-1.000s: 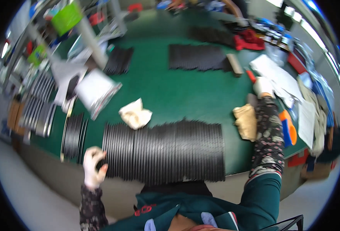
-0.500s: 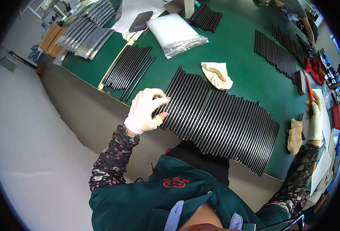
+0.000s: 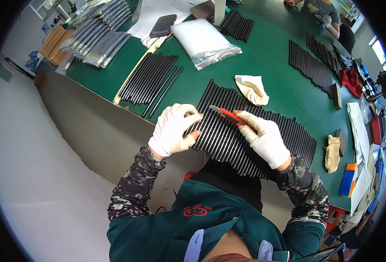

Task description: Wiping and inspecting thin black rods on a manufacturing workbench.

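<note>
My right hand (image 3: 265, 139), in a white glove with bare fingertips, grips a red utility knife (image 3: 230, 116). The knife lies across above a long row of black rods (image 3: 228, 135), its blade end toward the left. At the row's left end, my left hand (image 3: 174, 129), gloved likewise, curves its thumb and fingers with a gap between them. Their tips touch or nearly touch the outermost rods. The rods lie side by side on the green table (image 3: 208, 70), slanting, with their near ends by the table's front edge.
A smaller group of black rods (image 3: 148, 81) lies to the left. Behind are a white plastic bag (image 3: 201, 41), a phone (image 3: 163, 26) and bagged bundles (image 3: 99, 41). White cloth (image 3: 251, 88) sits beyond the row. More rods (image 3: 311, 65) lie far right, near another person (image 3: 326, 17).
My right hand has come from the table's right side to over the rods, bringing the red utility knife. My left hand stays at the row's left end.
</note>
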A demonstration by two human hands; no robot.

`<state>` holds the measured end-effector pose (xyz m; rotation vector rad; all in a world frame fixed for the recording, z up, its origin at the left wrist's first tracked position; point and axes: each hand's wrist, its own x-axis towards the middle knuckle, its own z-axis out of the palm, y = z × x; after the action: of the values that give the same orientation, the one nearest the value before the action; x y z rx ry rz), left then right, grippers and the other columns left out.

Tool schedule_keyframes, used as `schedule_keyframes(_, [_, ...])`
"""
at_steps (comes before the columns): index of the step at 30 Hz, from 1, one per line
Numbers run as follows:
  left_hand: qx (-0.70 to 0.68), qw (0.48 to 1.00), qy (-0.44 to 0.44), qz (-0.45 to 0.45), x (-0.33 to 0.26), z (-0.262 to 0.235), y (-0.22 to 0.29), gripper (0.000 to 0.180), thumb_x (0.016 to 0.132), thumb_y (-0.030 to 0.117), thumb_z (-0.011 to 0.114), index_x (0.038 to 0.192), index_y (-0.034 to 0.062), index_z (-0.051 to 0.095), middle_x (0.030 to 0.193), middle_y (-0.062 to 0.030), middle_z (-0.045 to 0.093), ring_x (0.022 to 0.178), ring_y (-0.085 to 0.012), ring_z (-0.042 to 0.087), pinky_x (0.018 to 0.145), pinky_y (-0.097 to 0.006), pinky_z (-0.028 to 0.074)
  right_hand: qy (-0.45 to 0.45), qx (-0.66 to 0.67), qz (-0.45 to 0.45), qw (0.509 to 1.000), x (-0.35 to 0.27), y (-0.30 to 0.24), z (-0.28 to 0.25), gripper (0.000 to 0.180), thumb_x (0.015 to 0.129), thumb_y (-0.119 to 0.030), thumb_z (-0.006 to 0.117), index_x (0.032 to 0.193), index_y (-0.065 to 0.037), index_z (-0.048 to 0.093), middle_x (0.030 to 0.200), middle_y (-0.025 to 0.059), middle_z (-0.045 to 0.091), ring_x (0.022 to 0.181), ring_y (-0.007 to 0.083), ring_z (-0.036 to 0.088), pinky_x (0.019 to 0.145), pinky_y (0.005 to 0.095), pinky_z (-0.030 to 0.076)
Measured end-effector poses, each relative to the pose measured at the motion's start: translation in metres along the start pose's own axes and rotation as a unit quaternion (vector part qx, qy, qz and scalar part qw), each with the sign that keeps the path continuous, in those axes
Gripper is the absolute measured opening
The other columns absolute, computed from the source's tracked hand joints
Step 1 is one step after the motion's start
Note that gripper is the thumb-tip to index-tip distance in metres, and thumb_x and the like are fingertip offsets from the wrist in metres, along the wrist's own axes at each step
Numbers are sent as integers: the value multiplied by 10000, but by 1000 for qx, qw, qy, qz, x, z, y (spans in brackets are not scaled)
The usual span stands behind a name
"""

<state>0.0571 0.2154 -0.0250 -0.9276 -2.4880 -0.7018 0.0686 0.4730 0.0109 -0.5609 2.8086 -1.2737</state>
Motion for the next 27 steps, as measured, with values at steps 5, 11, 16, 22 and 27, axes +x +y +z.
schedule_keyframes(5, [8,1000,-9,-5,-2,-2,0,416,638,199,719,1030,125,604,1004,2,538,849,-228,506,729,-361,402,-19,0,26,999,2,5,7,330,861,-185,612,1181,-106,608,850,164,660,775,286,665,703,339,522])
schedule_keyframes(11, [10,1000,-7,-2,-2,-2,-1,422,635,199,723,1032,123,603,1006,0,534,851,-229,506,737,-363,403,-23,-12,16,1000,5,8,11,320,858,-185,615,1169,-111,615,848,160,660,756,285,661,692,339,520])
schedule_keyframes(16, [19,1000,-11,-2,-3,1,-2,355,786,385,617,1007,108,622,994,-22,543,839,-247,494,751,-368,404,-15,-25,0,1000,6,11,12,317,857,-185,615,1167,-117,618,846,154,661,746,285,658,682,340,520])
schedule_keyframes(22, [17,1000,-13,-8,-3,1,0,342,742,334,650,1002,114,621,996,-17,544,844,-248,496,744,-368,403,-2,-30,-22,999,6,15,15,321,857,-187,614,1173,-129,616,807,152,652,729,286,651,669,347,515])
schedule_keyframes(27, [16,1000,-10,-5,-2,0,1,365,685,261,686,1012,118,612,1003,-11,534,848,-239,500,741,-365,403,-16,-37,-2,999,7,12,15,319,859,-197,615,1174,-140,617,783,143,647,712,285,645,660,351,513])
